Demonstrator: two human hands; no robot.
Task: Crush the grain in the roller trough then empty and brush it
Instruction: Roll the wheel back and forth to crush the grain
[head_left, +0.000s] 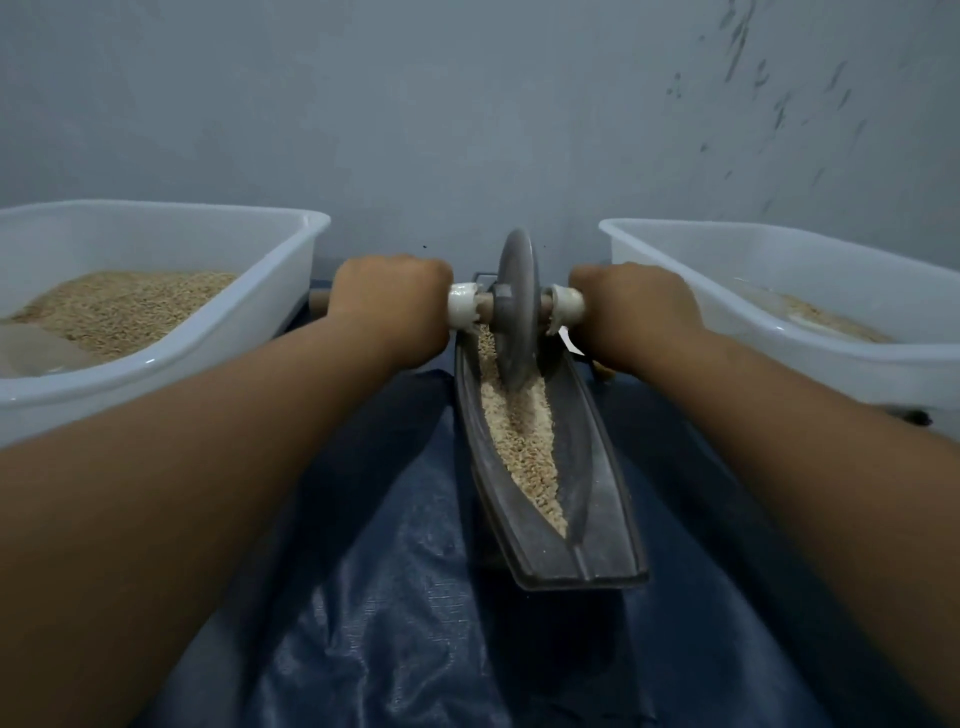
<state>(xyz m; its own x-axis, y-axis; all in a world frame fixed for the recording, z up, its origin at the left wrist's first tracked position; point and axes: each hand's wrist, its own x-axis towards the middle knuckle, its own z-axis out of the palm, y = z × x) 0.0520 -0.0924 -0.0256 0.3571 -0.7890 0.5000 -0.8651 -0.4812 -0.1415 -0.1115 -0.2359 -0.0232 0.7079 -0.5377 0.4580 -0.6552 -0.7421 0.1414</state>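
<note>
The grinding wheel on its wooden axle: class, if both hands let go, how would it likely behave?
The grinding wheel stands on a thin edge in the trough, so it would probably topple sideways. Being round, it may roll along the groove through the grain. It looks like solid metal or stone, so likely heavy for its size; the left hand and right hand steady it.

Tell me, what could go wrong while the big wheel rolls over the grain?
The grain is heaped along the narrow trough, so a hard push of the wheel might spill some over its edges onto the blue sheet. The trough also looks unfixed on the sheet, so it could slide or tip. The left hand and right hand hold the axle close to the wheel, so a slipping grip could perhaps pinch fingers.
</note>
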